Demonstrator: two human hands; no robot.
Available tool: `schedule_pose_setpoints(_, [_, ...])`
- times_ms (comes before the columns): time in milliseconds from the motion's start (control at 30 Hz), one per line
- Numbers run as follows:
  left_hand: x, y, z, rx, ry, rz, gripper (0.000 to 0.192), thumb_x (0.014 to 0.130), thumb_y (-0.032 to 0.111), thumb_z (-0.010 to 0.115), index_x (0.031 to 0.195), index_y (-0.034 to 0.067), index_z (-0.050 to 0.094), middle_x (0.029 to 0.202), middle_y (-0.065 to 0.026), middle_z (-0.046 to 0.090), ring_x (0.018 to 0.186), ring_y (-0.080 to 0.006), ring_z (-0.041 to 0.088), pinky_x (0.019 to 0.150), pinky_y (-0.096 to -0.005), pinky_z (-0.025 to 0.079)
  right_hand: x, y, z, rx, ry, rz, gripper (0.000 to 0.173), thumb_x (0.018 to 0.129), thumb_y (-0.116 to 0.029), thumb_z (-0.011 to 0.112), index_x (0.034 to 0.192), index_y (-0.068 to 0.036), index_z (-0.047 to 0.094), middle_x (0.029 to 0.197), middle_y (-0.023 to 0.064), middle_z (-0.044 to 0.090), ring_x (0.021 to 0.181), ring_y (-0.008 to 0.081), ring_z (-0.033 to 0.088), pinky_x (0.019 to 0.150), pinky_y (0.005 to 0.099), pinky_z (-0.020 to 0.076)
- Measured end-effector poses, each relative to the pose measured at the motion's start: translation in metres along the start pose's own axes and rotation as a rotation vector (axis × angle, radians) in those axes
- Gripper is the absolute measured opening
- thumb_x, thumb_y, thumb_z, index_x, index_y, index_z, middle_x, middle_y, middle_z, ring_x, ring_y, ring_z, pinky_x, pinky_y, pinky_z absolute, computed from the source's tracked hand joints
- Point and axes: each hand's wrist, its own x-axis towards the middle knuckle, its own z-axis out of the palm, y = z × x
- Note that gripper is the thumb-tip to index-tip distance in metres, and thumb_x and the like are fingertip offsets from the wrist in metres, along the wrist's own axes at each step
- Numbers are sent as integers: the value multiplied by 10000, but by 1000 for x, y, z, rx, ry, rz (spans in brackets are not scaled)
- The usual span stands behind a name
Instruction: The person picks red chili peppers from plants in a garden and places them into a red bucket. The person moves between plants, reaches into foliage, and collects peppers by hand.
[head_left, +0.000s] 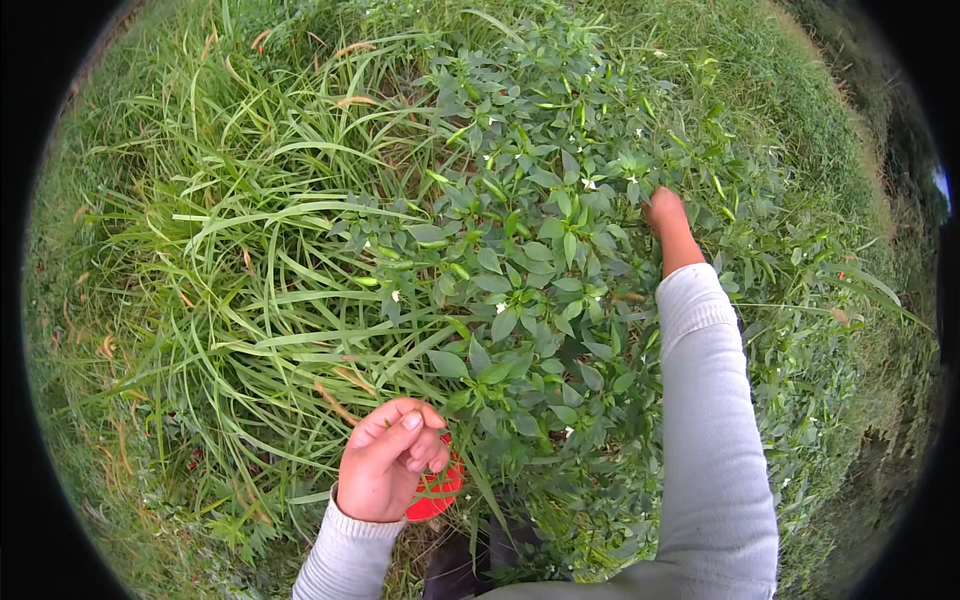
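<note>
Chili pepper plants with green leaves and white flowers fill the middle of the head view. Slim green peppers hang among them, such as one green pepper. My right hand reaches into the foliage at the right, its fingers hidden by leaves, so what they touch does not show. My left hand is at the lower middle, palm up, with fingers curled and thumb bent over. A tiny green bit shows beside that thumb; whether it is gripped is unclear. Below and behind the left hand is a red container, partly covered by it.
Long-bladed grass grows thickly on the left, against the pepper plants. Several peppers also hang at the far right side. My dark-clad leg stands at the bottom, close to the red container and the stems.
</note>
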Motion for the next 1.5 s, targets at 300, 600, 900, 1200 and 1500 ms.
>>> schedule_pose_setpoints(300, [-7,-6,3,-200,-71,-65,198,915,159,458,930,-5,569,612,0,424,540,-98,374,593,-277,376,14,-2,-18,958,-283,408,219,761,-224,562,872,-36,562,788,131,625,437,146,426,372,315,342])
schedule_pose_setpoints(600, [-31,-22,-21,-326,-105,-100,320,924,171,425,1124,-62,515,886,-117,622,792,-206,603,798,-374,492,-94,-6,-43,1574,-478,590,165,774,-146,499,630,-116,425,535,13,472,349,78,259,293,214,169])
schedule_pose_setpoints(900, [-63,-43,-16,-333,-152,50,462,951,218,372,1333,-33,305,1345,-165,393,1231,-270,402,1040,-395,320,-334,-179,-187,1514,-842,-503,170,861,-79,428,972,7,524,677,19,554,461,56,385,411,205,294])
schedule_pose_setpoints(1200, [-154,-81,-80,-331,-64,62,386,971,280,354,1316,106,362,1317,-61,415,1214,-213,399,1024,-376,329,-547,-214,-106,1028,-12,-653,179,875,-158,488,953,-28,581,888,150,547,888,330,481,790,400,385])
schedule_pose_setpoints(1500, [-238,-98,-159,-138,-178,-183,199,952,217,406,975,36,486,653,-21,444,521,-100,387,495,-241,361,-613,-202,-82,1854,-1441,-139,201,873,-134,552,955,33,627,1090,113,558,943,192,564,823,318,451])
